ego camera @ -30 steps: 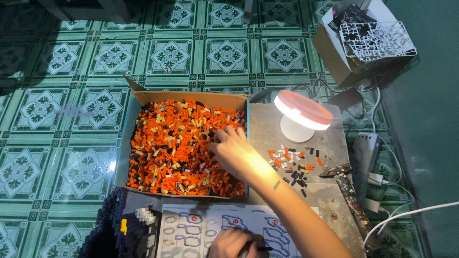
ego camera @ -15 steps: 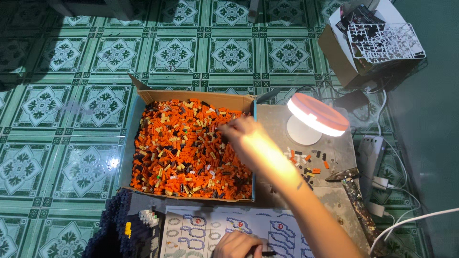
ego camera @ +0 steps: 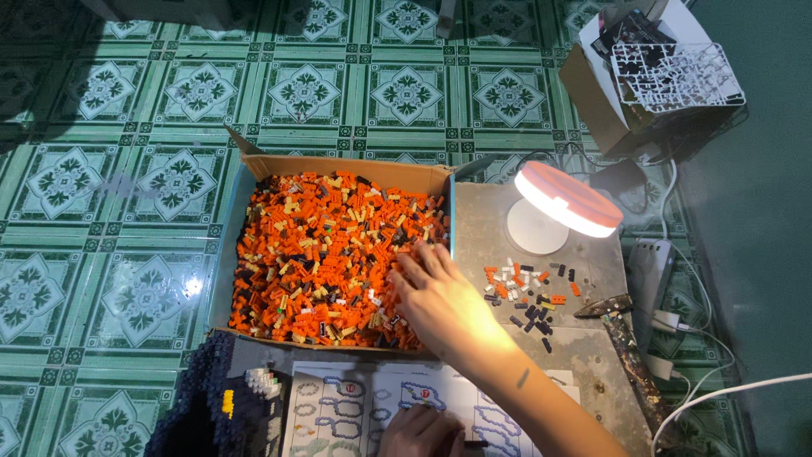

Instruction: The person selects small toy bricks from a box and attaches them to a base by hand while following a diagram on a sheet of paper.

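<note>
A cardboard box (ego camera: 254,165) sits on the floor, filled with several small orange, tan and black bricks (ego camera: 321,254). My right hand (ego camera: 436,296) reaches in from the lower right. It lies palm down on the bricks at the box's right side, fingers spread. My left hand (ego camera: 419,433) rests at the bottom edge on a printed instruction sheet (ego camera: 338,406), fingers curled. A small dark thing (ego camera: 475,443) lies at its fingertips; whether it is held is unclear.
A grey metal board (ego camera: 482,228) right of the box carries a lit round lamp (ego camera: 562,203) and loose small bricks (ego camera: 524,288). A dark brick model (ego camera: 211,398) stands at the bottom left. A box of plastic frames (ego camera: 660,76), a power strip (ego camera: 647,271) and cables lie at the right, on green patterned floor tiles (ego camera: 101,186).
My right hand has slid from the box's upper middle down to its right side, still on the bricks. The left hand stays on the sheet. The view shifted slightly.
</note>
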